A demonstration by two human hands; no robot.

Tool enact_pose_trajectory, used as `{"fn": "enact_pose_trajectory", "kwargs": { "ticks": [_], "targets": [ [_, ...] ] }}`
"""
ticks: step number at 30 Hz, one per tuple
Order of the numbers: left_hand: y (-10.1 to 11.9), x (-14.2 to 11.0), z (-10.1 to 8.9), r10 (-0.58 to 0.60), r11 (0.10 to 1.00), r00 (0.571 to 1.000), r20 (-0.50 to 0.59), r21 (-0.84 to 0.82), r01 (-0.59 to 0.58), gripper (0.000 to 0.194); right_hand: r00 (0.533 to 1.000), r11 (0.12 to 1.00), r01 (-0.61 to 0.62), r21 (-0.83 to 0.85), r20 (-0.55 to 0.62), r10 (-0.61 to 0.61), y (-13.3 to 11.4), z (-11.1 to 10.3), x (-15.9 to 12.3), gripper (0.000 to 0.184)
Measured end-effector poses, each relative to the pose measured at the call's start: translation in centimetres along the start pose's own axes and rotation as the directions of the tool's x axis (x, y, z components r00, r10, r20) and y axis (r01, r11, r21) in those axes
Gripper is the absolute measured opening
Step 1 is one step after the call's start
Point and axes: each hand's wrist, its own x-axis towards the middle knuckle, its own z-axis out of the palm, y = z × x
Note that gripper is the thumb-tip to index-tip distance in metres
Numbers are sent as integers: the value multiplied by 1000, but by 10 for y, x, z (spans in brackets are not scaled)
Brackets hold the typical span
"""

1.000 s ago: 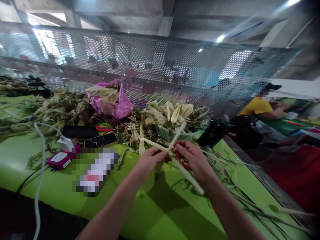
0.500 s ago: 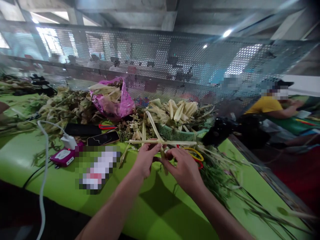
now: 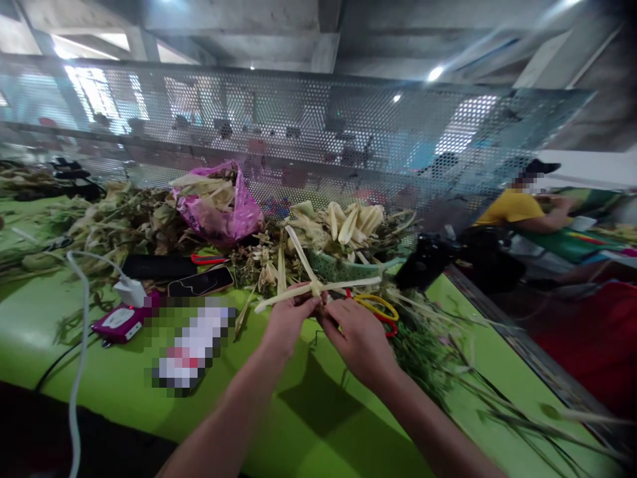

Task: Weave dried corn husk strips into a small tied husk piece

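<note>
Both hands meet over the green table, working on crossed strips of dried corn husk (image 3: pixel 302 255) with a knot-like crossing in the middle. My left hand (image 3: pixel 291 322) pinches the strips just left of the crossing, thumb on top. Close beside it, my right hand (image 3: pixel 359 337) has its fingers curled at the underside of the crossing; what lies inside them is mostly hidden. One strip points up and away, while others stick out left and right. Behind my right hand lie scissors with yellow and red handles (image 3: pixel 381 307).
A green basket (image 3: pixel 343 267) of husks and a pink plastic bag (image 3: pixel 239 216) stand at the back before a perforated metal screen (image 3: pixel 298 159). A purple power strip (image 3: pixel 124 322), phones and a white cable lie left. Green stems spread right. A person in yellow (image 3: pixel 512 207) sits beyond.
The crossed strips have turned slightly, their left end now lower. My right fingers have curled in closer under the crossing, and the strip hanging below it is now hidden. The view shifted slightly.
</note>
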Motion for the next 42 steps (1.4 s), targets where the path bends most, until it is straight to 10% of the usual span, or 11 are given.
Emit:
{"fn": "enact_pose_trajectory", "kwargs": {
  "ticks": [13, 20, 35, 42],
  "targets": [
    [2, -1, -6, -44, 997, 999, -9, -69, 43, 32, 992, 964, -54, 261, 121, 23, 0, -10, 3, 26],
    [2, -5, -6, -180, 983, 977, 113, -6, 182, 27, 907, 611, -357, 707, 105, 408, 24, -8, 7, 36],
    [8, 1, -5, -120, 991, 993, -7, 56, 120, 34, 925, 580, -314, 751, 104, 366, 14, -7, 6, 31],
    [4, -4, -4, -182, 973, 979, 86, 158, 167, 34, 889, 284, -310, 907, 171, 424, 38, -23, 8, 43]
  ]
}}
